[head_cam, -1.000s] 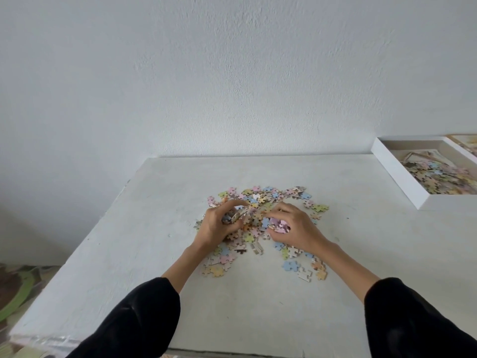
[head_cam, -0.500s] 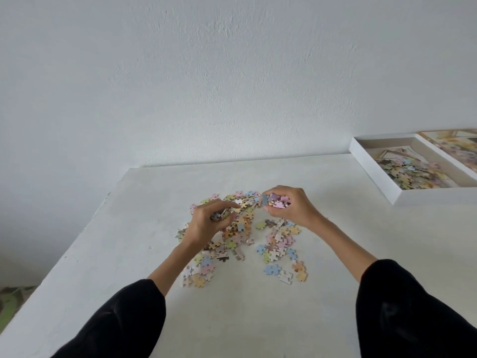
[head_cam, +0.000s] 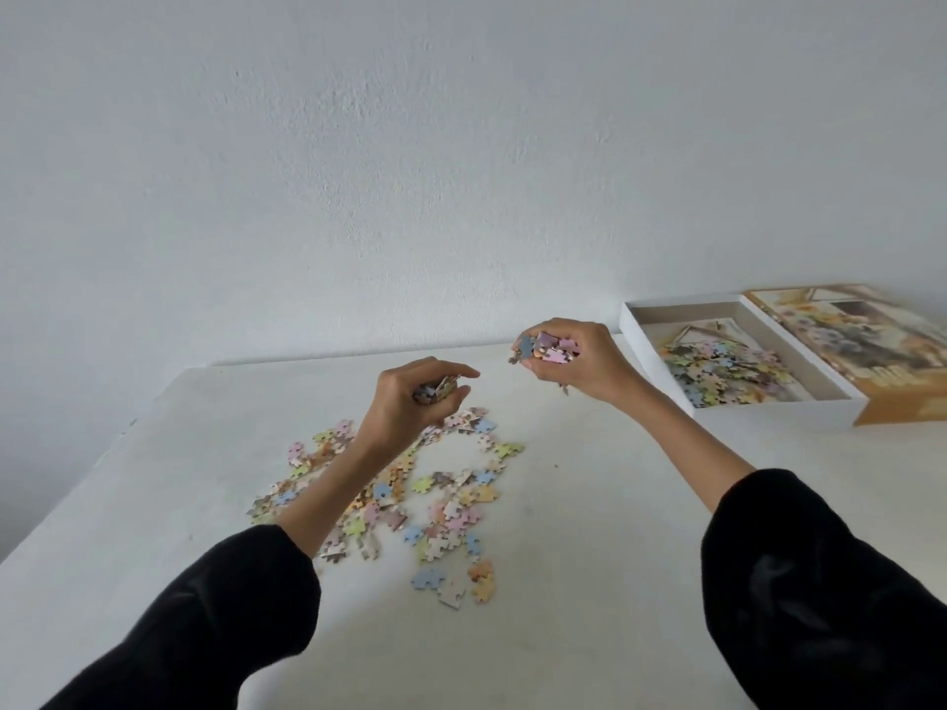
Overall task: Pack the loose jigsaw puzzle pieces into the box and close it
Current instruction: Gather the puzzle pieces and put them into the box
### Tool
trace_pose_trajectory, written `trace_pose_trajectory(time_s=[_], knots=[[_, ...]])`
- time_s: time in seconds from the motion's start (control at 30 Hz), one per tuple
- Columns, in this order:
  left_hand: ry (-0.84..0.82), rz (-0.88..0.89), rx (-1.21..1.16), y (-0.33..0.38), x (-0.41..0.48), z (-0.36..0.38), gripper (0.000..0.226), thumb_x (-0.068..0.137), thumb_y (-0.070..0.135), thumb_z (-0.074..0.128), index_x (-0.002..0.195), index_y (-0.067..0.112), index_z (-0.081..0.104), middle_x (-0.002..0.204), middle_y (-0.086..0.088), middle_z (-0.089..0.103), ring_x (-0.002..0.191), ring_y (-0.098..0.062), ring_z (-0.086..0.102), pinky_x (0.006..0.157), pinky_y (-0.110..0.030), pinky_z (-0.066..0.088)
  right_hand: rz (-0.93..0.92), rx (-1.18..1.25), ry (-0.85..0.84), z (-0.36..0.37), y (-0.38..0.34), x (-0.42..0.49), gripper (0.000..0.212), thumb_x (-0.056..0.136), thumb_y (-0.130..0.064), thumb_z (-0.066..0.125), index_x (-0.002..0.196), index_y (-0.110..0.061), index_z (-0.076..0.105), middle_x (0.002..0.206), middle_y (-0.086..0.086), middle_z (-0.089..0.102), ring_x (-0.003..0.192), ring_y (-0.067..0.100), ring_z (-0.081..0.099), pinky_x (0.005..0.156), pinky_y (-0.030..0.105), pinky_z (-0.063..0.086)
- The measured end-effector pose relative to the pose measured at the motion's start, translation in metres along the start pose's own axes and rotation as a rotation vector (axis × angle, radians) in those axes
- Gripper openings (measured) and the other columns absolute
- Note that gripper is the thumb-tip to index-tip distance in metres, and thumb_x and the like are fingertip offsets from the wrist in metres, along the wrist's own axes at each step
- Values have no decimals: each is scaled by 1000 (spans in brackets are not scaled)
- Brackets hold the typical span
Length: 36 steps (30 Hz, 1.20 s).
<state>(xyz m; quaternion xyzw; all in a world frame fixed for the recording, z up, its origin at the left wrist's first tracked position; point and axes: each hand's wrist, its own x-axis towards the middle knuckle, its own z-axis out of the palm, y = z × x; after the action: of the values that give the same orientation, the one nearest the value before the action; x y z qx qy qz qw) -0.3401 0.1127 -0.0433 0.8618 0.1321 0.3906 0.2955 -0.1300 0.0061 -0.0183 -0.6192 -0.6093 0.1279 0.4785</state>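
L hand & R hand – gripping puzzle pcs, box open

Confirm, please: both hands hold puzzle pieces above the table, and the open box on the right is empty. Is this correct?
Not entirely. The box on the right is not empty: the head view shows a heap of puzzle pieces already lying inside it. The rest holds: the left hand and the right hand each hold pieces above the table, and the box is open.
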Motion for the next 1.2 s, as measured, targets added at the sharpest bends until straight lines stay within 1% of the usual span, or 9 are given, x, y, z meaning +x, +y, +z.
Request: trace_pose_trajectory(time_s=[0.27, 0.4, 0.53, 0.67, 0.8, 0.87, 0.93, 1.03, 1.2], knots=[[-13, 3, -58, 37, 65, 87, 19, 82, 4, 67, 95, 18, 68, 73, -2, 59, 49, -7, 54, 48, -15, 48, 15, -51, 53, -98, 44, 2, 25, 77, -6, 69, 97, -21, 66, 87, -4, 65, 75, -10, 56, 70, 1, 41], [-48, 19, -77, 51, 95, 135, 18, 82, 5, 66, 96, 17, 69, 73, 0, 57, 53, -10, 52, 48, -20, 51, 31, -69, 50, -147, 68, 1, 27, 79, -8, 68, 106, -12, 66, 97, -4, 64, 83, -12, 54, 81, -1, 37], [-86, 45, -90, 59, 125, 179, 17, 83, 8, 66, 98, 14, 70, 74, 3, 58, 54, -10, 53, 48, -20, 51, 83, -96, 54, -188, 98, 1, 31, 79, -11, 69, 109, -8, 65, 103, -4, 62, 100, 5, 53, 85, 1, 37], [-135, 55, -91, 66, 148, 223, 18, 83, 9, 66, 101, 7, 69, 83, 8, 62, 57, 1, 58, 50, -13, 49, 99, -95, 65, -219, 132, 2, 32, 78, -11, 70, 109, -7, 65, 105, -1, 64, 104, 10, 54, 98, 21, 38], [-177, 97, -38, 67, 163, 265, 19, 83, 14, 66, 101, 9, 70, 91, 7, 65, 73, 8, 59, 62, -5, 46, 130, -111, 60, -233, 164, 0, 33, 78, -11, 70, 109, -5, 65, 106, -1, 64, 104, 8, 54, 89, 2, 36], [-200, 97, -47, 66, 167, 283, 19, 83, 15, 66, 101, 11, 70, 91, 8, 65, 71, 9, 59, 63, -8, 46, 166, -118, 32, -235, 177, -2, 30, 79, -14, 70, 107, -7, 66, 102, -2, 65, 100, 5, 55, 85, 1, 36], [-238, 110, -35, 64, 169, 298, 19, 84, 16, 66, 102, 13, 70, 92, 5, 68, 71, -2, 61, 63, -16, 49, 205, -148, -1, -236, 190, -3, 31, 79, -17, 70, 108, -8, 66, 96, -7, 64, 92, -3, 55, 80, 4, 38], [-331, 150, 89, 57, 171, 313, 24, 80, 20, 68, 103, 17, 70, 97, -3, 71, 69, -8, 58, 63, -14, 46, 263, -234, -42, -236, 208, -4, 41, 80, -25, 69, 117, -10, 61, 117, 0, 63, 107, 10, 55, 87, 20, 38], [-453, 164, 265, 47, 170, 319, 23, 80, 41, 63, 97, 26, 71, 100, 5, 71, 86, -14, 65, 68, -32, 53, 264, -182, -28, -237, 217, -3, 36, 83, -23, 65, 118, -12, 60, 118, 1, 60, 100, 5, 50, 70, 0, 34]])
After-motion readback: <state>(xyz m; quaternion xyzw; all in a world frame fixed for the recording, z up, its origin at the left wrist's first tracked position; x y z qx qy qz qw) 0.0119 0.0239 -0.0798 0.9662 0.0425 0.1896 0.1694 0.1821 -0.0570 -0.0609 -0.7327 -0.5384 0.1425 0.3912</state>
